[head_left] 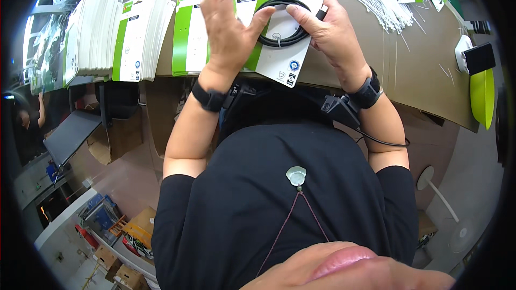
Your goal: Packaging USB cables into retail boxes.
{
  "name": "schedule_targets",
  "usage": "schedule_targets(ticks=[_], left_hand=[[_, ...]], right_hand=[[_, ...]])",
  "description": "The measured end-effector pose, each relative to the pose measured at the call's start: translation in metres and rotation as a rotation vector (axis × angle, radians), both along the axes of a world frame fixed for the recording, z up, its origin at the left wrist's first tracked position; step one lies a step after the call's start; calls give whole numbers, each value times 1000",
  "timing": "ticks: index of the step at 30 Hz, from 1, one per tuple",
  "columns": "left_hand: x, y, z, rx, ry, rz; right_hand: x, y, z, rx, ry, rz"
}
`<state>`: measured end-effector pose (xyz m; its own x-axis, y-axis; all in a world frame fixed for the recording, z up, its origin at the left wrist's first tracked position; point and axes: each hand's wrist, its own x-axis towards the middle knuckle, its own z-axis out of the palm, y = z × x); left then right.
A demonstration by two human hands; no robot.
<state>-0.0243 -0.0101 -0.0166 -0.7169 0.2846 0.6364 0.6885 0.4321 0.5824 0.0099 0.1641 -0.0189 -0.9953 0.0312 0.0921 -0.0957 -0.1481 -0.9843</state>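
My right hand (pixel 337 35) grips the right edge of a green and white backing card (pixel 277 67), its thumb pressing a coiled black cable (pixel 293 40) against the card's front. One cable connector (pixel 322 13) sticks out beside the right thumb. A small pale tie shows across the lower part of the coil. My left hand (pixel 228 35) is open at the card's left side, fingers stretched upward. Its thumb reaches the left side of the coil; whether it touches cannot be made out. The card tilts over the table's near edge, in front of more cards (pixel 188 37).
Stacks of white cards (pixel 97 32) and green-fronted cards (pixel 141 37) stand to the left. Loose white cable ties (pixel 379 8) lie at the back right. A yellow-green tray (pixel 482 99) and a dark-screened device (pixel 478 58) sit at the right edge. Clear plastic bags (pixel 51 32) are far left.
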Motion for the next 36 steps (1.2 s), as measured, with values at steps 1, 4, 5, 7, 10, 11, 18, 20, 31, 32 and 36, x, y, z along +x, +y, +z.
schedule_targets(ticks=[1,4,5,7,10,11,18,20,31,32,36], left_hand=[[4,1,10,-83,186,81],[31,15,26,-245,302,119],[43,21,30,-351,229,102],[47,33,30,-443,171,62],[38,24,9,-472,272,165],[34,20,7,-466,281,154],[20,-18,24,-54,-126,192],[17,-25,25,162,-266,96],[20,-26,21,593,-643,-227],[21,-29,20,660,-725,-271],[22,-26,18,841,-870,-376]], right_hand=[[-5,0,-6,42,96,-74],[-11,-2,-6,160,291,-254],[-11,-10,0,101,237,-281],[-12,-22,7,52,195,-333],[-7,-28,11,5,179,-403],[-4,-26,14,16,141,-340],[-17,53,37,1076,561,-239],[-34,85,39,1361,421,-236],[-84,89,17,1800,349,11],[-83,89,19,1810,361,-2],[-80,96,27,1672,407,-75]])
